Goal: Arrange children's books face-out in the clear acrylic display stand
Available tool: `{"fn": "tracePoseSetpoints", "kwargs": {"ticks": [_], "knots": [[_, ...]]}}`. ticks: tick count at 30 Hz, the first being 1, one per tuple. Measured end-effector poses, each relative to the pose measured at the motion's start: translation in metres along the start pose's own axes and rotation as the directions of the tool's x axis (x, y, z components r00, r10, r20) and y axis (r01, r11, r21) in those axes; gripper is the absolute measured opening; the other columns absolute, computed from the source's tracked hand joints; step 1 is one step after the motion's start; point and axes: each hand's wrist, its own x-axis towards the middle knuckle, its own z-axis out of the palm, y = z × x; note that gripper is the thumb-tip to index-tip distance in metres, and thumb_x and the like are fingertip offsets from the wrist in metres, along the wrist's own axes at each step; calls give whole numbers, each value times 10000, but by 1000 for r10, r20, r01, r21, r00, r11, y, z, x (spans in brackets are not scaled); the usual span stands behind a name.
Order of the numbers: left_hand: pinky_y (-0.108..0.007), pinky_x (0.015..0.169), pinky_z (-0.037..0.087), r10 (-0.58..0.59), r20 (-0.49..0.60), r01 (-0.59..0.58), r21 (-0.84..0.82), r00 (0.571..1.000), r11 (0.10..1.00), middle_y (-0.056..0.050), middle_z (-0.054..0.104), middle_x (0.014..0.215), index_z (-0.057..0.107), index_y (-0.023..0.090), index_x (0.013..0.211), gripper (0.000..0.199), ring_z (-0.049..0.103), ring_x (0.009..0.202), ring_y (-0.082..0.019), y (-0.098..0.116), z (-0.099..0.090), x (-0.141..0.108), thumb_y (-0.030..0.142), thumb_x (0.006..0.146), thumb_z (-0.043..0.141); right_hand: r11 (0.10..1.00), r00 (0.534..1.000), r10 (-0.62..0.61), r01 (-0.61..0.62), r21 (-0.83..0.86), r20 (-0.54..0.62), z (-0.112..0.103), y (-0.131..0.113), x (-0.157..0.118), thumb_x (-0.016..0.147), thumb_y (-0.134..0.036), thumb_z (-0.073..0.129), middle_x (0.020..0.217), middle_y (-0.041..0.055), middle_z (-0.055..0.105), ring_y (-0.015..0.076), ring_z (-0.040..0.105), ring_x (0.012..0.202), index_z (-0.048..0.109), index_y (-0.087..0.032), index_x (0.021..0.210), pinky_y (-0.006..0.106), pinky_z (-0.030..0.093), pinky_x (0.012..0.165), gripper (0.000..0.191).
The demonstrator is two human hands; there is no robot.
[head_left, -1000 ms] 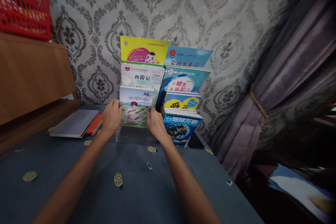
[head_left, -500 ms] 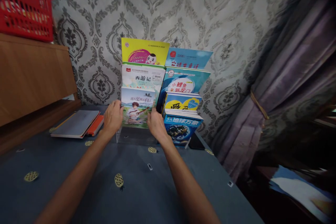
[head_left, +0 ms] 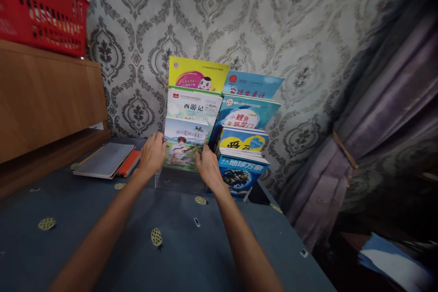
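Note:
A paperback book (head_left: 185, 148) with a guitar-playing child on its cover stands at the front of the left column of a clear stepped book stand (head_left: 181, 180). My left hand (head_left: 153, 152) is closed at its left edge, and my right hand (head_left: 209, 167) grips its right edge, fingers partly hidden. Behind it rise a white book (head_left: 193, 105) and a yellow book (head_left: 198, 72). In the right column stand a blue earth book (head_left: 241, 175), a yellow-and-blue book (head_left: 242, 140), a teal book (head_left: 251, 112) and a light blue book (head_left: 255, 84).
A grey notebook (head_left: 106, 159) and an orange one (head_left: 129, 163) lie left on the dark patterned tabletop (head_left: 181, 255). A dark flat object (head_left: 259, 194) rests right of the stand. A red basket (head_left: 54, 13) tops the wooden cabinet (head_left: 51, 96). A tied curtain (head_left: 328, 182) hangs at right.
The view has shifted, so the stand and books appear slightly further right and lower. Both hands stay at the front book's side edges; the books keep their order.

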Motion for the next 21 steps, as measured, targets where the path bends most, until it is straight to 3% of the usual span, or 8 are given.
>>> {"fn": "tracePoseSetpoints", "kwargs": {"ticks": [5, 10, 16, 21], "knots": [[-366, 857, 485, 0, 5, 0, -4, 1000, 1000, -107, 675, 1051, 569, 209, 1004, 102, 631, 1032, -267, -1, -1, 0, 225, 1001, 468, 993, 986, -55, 70, 93, -158, 13, 1, 1, 966, -195, 394, 1391, 294, 574, 358, 583, 1287, 339, -23, 1526, 479, 491, 1028, 588], [-369, 862, 489, -5, 30, 5, -2, 1000, 1000, -126, 673, 1077, 560, 191, 1018, 90, 636, 1056, -279, 0, -3, 0, 211, 1000, 474, 987, 960, -79, 113, 112, -268, 17, -9, -6, 982, -239, 342, 1469, 309, 476, 382, 569, 1289, 166, -32, 1608, 514, 521, 1004, 682], [-378, 846, 491, -4, 17, 5, -42, 1000, 999, -118, 674, 1055, 563, 201, 1013, 85, 637, 1033, -281, -1, -5, 0, 207, 990, 482, 988, 971, -77, 104, 113, -226, 13, -19, -12, 993, -220, 314, 1565, 245, 378, 338, 633, 1176, 347, -171, 1573, 501, 549, 974, 583], [-366, 857, 489, -2, 30, 3, -33, 1000, 999, -117, 676, 1075, 558, 201, 1012, 73, 639, 1049, -276, -1, -4, 0, 218, 990, 491, 992, 984, -75, 90, 90, -159, 14, -13, -9, 983, -219, 353, 1596, 238, 329, 330, 642, 1153, 395, -174, 1548, 491, 563, 953, 568]]}}
